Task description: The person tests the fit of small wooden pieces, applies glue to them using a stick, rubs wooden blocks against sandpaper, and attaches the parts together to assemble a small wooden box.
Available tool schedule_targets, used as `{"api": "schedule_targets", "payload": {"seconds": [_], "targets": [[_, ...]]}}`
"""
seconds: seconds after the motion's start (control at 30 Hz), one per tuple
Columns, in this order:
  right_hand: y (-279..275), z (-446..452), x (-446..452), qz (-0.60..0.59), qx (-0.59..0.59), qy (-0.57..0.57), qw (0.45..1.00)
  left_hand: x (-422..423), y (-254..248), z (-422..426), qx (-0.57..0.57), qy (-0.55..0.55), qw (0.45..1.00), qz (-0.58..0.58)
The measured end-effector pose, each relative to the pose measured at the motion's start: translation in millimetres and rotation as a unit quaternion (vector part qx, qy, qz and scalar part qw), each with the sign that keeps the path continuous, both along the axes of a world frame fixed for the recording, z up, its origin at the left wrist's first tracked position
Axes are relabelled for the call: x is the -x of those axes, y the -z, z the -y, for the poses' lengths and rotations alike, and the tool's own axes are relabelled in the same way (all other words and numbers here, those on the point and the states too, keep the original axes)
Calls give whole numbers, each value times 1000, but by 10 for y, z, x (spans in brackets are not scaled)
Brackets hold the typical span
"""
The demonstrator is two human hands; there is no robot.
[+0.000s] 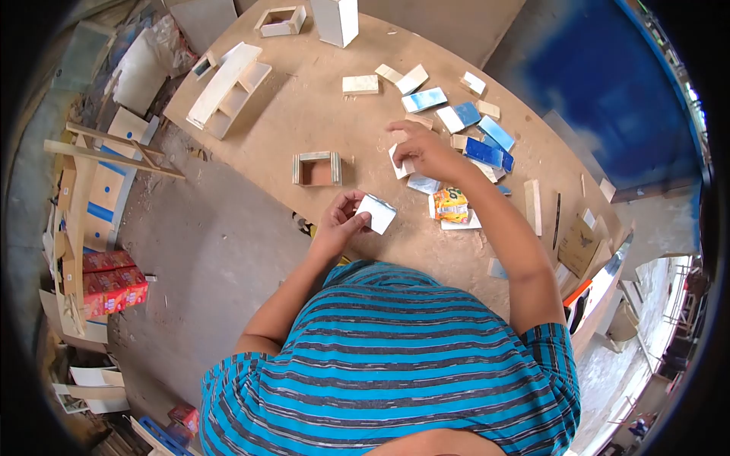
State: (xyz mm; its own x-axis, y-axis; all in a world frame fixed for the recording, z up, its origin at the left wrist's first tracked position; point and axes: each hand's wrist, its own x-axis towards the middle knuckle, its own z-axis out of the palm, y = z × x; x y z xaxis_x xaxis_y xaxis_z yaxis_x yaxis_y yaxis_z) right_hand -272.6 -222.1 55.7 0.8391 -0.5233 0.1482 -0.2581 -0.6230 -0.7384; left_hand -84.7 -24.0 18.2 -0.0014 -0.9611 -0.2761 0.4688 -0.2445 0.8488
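My left hand (342, 223) pinches a small white wooden block (377, 214) between thumb and fingers, near the front edge of the table. My right hand (427, 152) is over the table, its thumb and index finger apart and curved. Below its thumb lies another white block (400, 169), partly covered by the hand; I cannot tell whether they touch. Several loose blocks lie beyond and to the right, among them a blue block (484, 153) and a blue-and-white block (423, 99). A small open wooden box (318, 169) sits left of my hands.
A yellow-orange packet (450, 205) lies right of my hands. A wooden shelf piece (228, 91), another small box (281, 21) and a tall white block (334, 21) stand farther back. Wood strips (533, 207) lie at right. Red packs (114, 283) are on the left.
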Motion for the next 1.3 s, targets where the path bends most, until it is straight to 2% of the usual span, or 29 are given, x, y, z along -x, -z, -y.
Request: {"api": "schedule_targets", "payload": {"seconds": [0.03,0.13,0.23,0.3,0.33,0.43,0.47,0.6,0.67,0.8,0.9,1.0,1.07,1.3], "targets": [[-14,-18,41,26,-12,9,1000,9,-8,12,-1,2,1000,7],[61,104,100,-46,-100,-18,994,21,23,69,-4,7,999,35],[92,164,103,-95,-102,-41,989,19,196,161,6,1,997,80],[96,106,57,-67,-83,-37,994,33,276,213,19,-9,993,115],[80,58,35,-53,-73,-35,995,35,306,230,30,-11,985,168],[-238,-230,-14,-85,-186,66,977,56,281,256,70,-22,948,309],[-254,-262,-29,-101,-168,97,976,65,202,255,88,-31,933,347],[-356,-427,-29,-201,-23,106,974,63,160,276,152,-59,879,447],[-375,-510,-40,-251,35,101,962,70,77,257,120,-44,876,465],[-391,-633,-27,-210,62,112,969,68,-39,231,82,-17,850,520],[-392,-770,-46,-179,75,124,973,93,-76,193,156,-24,788,595],[-327,-834,-97,-189,93,140,967,166,-103,184,150,-20,772,617],[-234,-767,-122,-198,79,157,964,159,-83,184,149,-20,773,616],[-146,-615,-60,-110,-95,187,971,146,-20,166,136,-32,795,590]]}}
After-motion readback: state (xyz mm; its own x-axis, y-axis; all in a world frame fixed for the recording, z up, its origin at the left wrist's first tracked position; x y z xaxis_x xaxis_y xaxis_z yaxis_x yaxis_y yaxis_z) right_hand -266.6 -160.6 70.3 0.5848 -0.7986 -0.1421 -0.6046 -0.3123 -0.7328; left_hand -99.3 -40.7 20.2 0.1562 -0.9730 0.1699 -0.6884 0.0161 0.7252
